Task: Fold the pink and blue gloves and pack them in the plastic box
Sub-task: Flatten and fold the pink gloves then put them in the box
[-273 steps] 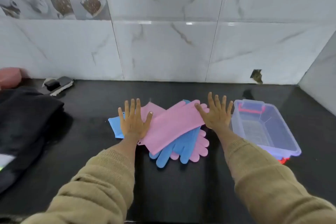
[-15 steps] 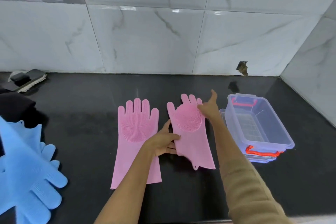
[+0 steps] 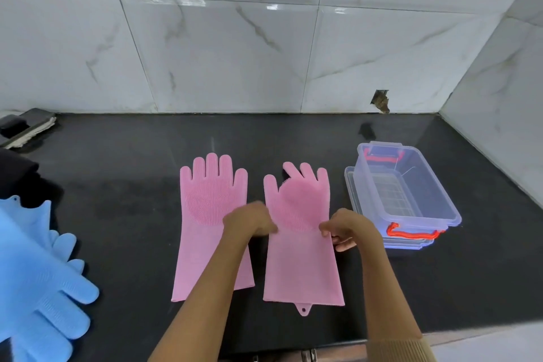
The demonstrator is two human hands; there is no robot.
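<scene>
Since half a second ago, the right hand (image 3: 349,228) has dropped from the fingertips of the right pink glove (image 3: 299,239) to its wrist edge at about 3 o'clock, and the glove now lies straighter, cuff toward the person. Its fingers curl onto that edge, apparently pinching it. The left hand (image 3: 249,220) sits at the opposite edge, at 9 o'clock of the same glove, fingers bent down onto the silicone; whether they pinch or only press cannot be told. Holding both sides at the narrow waist of the glove likely sets up a fold line across it, so the finger half can be turned over the cuff.

The left pink glove (image 3: 210,226) lies flat, palm-bristles up, just beside the first at 9 o'clock, probably laid parallel so the pair can be folded alike. The blue gloves (image 3: 38,282) are heaped well apart at the desk's (image 3: 132,185) 8 o'clock edge, unfolded, waiting their turn. The plastic box (image 3: 411,194) stands open at 3 o'clock, near the right hand, seated on what looks like its lid, with nothing packed in it yet.
</scene>
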